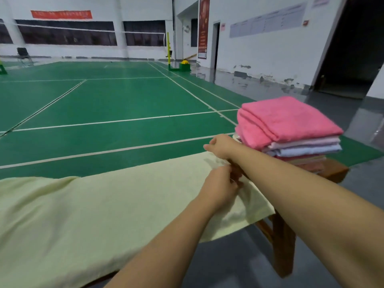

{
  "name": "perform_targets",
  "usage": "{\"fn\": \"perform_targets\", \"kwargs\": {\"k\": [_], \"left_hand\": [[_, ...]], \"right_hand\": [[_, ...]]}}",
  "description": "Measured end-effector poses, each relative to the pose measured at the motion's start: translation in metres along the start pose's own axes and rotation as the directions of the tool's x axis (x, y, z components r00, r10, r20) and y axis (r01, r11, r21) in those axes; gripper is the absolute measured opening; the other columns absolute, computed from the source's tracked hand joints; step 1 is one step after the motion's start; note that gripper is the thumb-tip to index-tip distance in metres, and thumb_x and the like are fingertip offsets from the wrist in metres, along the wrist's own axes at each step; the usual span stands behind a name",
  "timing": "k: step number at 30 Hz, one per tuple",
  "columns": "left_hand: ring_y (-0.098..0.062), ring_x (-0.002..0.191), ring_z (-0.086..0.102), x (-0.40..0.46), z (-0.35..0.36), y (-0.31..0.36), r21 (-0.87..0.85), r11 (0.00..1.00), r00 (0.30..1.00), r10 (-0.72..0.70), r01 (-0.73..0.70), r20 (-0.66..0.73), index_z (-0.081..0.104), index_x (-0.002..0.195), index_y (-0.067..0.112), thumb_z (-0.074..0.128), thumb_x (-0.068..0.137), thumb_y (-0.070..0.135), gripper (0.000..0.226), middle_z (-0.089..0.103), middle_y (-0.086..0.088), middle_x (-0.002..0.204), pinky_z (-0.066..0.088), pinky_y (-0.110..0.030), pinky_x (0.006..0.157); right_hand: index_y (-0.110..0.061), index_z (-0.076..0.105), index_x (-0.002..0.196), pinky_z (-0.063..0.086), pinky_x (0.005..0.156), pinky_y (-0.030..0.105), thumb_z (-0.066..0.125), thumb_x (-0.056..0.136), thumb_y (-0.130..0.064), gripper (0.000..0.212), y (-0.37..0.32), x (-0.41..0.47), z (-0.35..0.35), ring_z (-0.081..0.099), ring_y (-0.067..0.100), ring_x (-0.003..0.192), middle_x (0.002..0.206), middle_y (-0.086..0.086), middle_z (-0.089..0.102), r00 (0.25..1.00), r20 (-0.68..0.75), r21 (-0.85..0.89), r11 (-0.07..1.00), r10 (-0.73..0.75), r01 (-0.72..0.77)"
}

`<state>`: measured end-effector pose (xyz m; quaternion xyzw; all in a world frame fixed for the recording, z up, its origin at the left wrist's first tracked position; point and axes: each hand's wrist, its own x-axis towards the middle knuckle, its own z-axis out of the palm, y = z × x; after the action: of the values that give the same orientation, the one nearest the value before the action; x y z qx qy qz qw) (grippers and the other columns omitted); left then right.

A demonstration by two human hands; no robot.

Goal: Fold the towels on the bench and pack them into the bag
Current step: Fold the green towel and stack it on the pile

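Two bare forearms reach out over a pale yellow towel [108,204] spread flat along the wooden table [284,242]. At the towel's right end the left hand [220,188] has its grip pinched on the cloth near the hem, fingers curled. Beyond it the right hand [222,146] grips the far corner, fingers curled round the edge. Just past both hands, a stack of folded towels [291,129], pink on top, sits on the table's end. Green court floor [104,100] stretches behind.
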<state>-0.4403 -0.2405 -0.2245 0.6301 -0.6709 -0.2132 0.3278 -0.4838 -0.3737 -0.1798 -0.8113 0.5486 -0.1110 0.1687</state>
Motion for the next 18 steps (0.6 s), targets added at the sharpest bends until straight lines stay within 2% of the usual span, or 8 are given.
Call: {"fn": "perform_targets", "kwargs": {"k": [2,4,6,8,10,13,16,18], "left_hand": [[-0.029,0.092,0.066,0.008,0.004,-0.003,0.025,1.000,1.000,0.001,-0.001,-0.010,0.069,0.102,0.020,0.058,0.090,0.016,0.017,0.074,-0.006,0.100,0.043,-0.032,0.069],[-0.033,0.092,0.066,0.016,0.001,-0.008,0.103,0.994,0.999,-0.045,0.048,-0.030,0.068,0.100,0.020,0.058,0.092,0.028,0.016,0.073,-0.008,0.095,0.047,-0.035,0.069],[-0.035,0.093,0.066,0.019,-0.004,-0.012,0.209,0.969,0.991,-0.124,0.131,-0.050,0.067,0.100,0.018,0.057,0.091,0.047,0.032,0.072,-0.009,0.095,0.049,-0.037,0.071],[-0.036,0.096,0.065,0.016,-0.007,-0.011,0.278,0.943,0.983,-0.167,0.183,-0.082,0.066,0.106,0.015,0.055,0.089,0.051,0.041,0.070,-0.010,0.102,0.048,-0.038,0.074],[-0.036,0.101,0.065,0.013,-0.004,-0.009,0.327,0.924,0.979,-0.173,0.199,-0.107,0.064,0.110,0.015,0.056,0.090,0.051,0.041,0.068,-0.010,0.106,0.046,-0.037,0.076],[-0.032,0.103,0.065,0.011,-0.002,-0.005,0.377,0.900,0.975,-0.180,0.218,-0.132,0.061,0.108,0.017,0.059,0.091,0.046,0.033,0.067,-0.007,0.109,0.040,-0.035,0.072],[-0.031,0.102,0.066,0.012,-0.006,-0.003,0.319,0.916,0.970,-0.229,0.242,-0.078,0.060,0.104,0.020,0.065,0.086,0.054,0.039,0.068,-0.005,0.106,0.042,-0.035,0.073],[-0.029,0.099,0.066,0.013,-0.009,-0.002,0.280,0.924,0.964,-0.267,0.260,-0.014,0.053,0.095,0.023,0.069,0.081,0.062,0.044,0.068,-0.003,0.102,0.043,-0.034,0.072]], "right_hand": [[-0.001,0.061,0.092,0.038,0.061,0.031,0.054,0.101,-0.044,0.045,-0.001,0.020,0.001,0.054,0.029,0.082,0.075,0.009,0.057,0.999,0.009,-0.054,0.998,0.039,-0.038],[-0.006,0.049,0.076,0.032,0.054,0.031,0.056,0.100,-0.046,0.047,-0.001,0.035,0.003,0.050,0.029,0.079,0.066,0.005,0.045,0.997,0.002,-0.112,0.991,0.074,-0.074],[-0.005,0.056,0.088,0.039,0.064,0.030,0.057,0.098,-0.051,0.047,0.002,0.044,0.008,0.054,0.031,0.085,0.075,0.006,0.054,0.994,0.011,-0.144,0.984,0.105,-0.102],[-0.004,0.064,0.109,0.043,0.075,0.032,0.058,0.094,-0.059,0.057,0.003,0.047,0.012,0.061,0.032,0.095,0.095,0.010,0.062,0.992,0.015,-0.175,0.977,0.124,-0.120],[-0.007,0.063,0.107,0.042,0.075,0.032,0.061,0.090,-0.065,0.061,0.002,0.048,0.016,0.059,0.031,0.093,0.096,0.008,0.061,0.990,0.012,-0.211,0.968,0.140,-0.135],[-0.008,0.059,0.097,0.039,0.072,0.031,0.070,0.082,-0.066,0.061,0.000,0.051,0.019,0.055,0.028,0.085,0.083,0.005,0.058,0.984,-0.001,-0.173,0.969,0.181,-0.178],[-0.007,0.067,0.106,0.041,0.073,0.030,0.078,0.076,-0.062,0.063,0.003,0.052,0.021,0.061,0.026,0.087,0.092,0.004,0.069,0.980,0.005,-0.072,0.977,0.201,-0.200],[-0.009,0.069,0.106,0.041,0.072,0.030,0.079,0.077,-0.061,0.060,0.003,0.049,0.020,0.063,0.026,0.086,0.093,0.005,0.070,0.981,0.006,-0.056,0.979,0.195,-0.195]]}}
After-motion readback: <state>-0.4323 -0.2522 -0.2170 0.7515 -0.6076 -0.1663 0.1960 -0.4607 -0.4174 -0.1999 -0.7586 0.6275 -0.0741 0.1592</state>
